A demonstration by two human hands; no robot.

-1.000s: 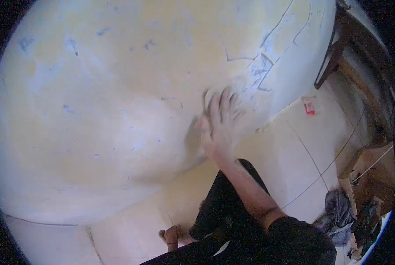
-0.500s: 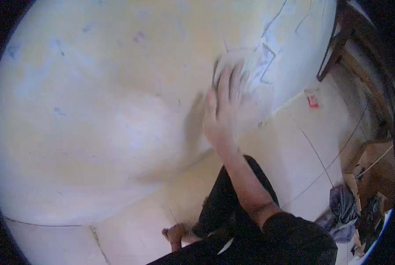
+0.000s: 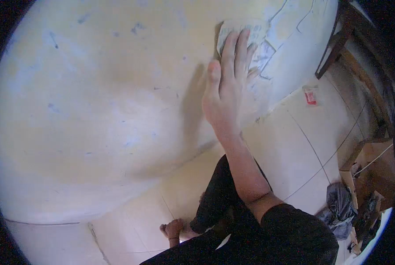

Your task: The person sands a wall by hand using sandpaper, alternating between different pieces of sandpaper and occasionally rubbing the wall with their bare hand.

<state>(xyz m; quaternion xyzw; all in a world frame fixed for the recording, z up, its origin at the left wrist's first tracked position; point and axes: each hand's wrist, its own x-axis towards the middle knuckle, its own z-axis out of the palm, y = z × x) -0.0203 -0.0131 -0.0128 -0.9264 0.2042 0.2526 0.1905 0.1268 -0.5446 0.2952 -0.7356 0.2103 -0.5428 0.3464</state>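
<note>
My right hand [image 3: 226, 95] lies flat with the fingers stretched out, pressing a pale sheet of abrasive paper [image 3: 227, 29] against the yellowish wall [image 3: 96, 110]. Only the sheet's top edge shows above my fingertips. Beside my fingers the wall's paint is cracked and scraped to a bluish white [image 3: 268, 48]. My forearm runs down to a black sleeve [image 3: 290, 229]. My left hand is out of sight. A bare foot [image 3: 171, 229] rests on the floor tiles below a black trouser leg.
The wall meets a pale tiled floor [image 3: 285, 145]. A small red packet [image 3: 310, 96] lies by the wall's foot. Dark wooden furniture [image 3: 338, 39] stands at the upper right. A cardboard box [image 3: 374, 163], a grey cloth [image 3: 338, 207] and a thin cable [image 3: 321, 168] are at the right.
My right hand has slid the sheet up the wall, from the middle toward the cracked patch near the top. The view has tilted slightly.
</note>
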